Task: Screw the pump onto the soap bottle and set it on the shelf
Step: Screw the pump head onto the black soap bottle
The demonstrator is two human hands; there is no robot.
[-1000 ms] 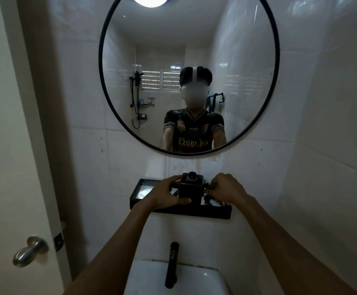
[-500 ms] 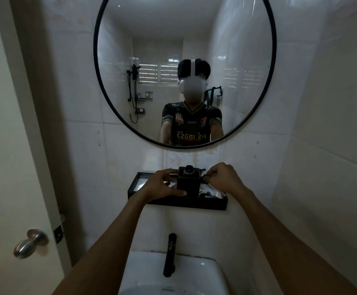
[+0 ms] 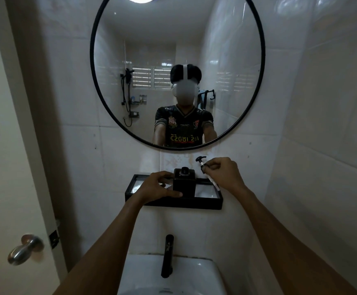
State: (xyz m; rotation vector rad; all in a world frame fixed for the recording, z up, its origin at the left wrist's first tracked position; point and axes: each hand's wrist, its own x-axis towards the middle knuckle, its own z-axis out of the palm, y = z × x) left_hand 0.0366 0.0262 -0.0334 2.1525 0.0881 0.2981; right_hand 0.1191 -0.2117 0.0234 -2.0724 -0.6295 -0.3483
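Soap bottle (image 3: 184,184), dark and square-bodied, stands upright on the black wall shelf (image 3: 174,202) below the round mirror (image 3: 177,71), its round neck open at the top. My left hand (image 3: 158,186) steadies it, fingers clamped around its left side and near face. My right hand (image 3: 224,172), just right of the bottle and a little above the neck, has its fingers closed on the pump (image 3: 203,165), which tilts: black head up and to the left, pale dip tube (image 3: 213,183) slanting down to the right over the shelf.

To do this step well, I judge that I should bring the pump upright, feed the tube tip into the neck first, then seat the collar square before turning, holding the bottle firm against the twist.

Contents of the opaque bottle cannot be seen. Besides the bottle, the shelf tray shows pale floor patches; a small dark item beside my left hand cannot be identified.
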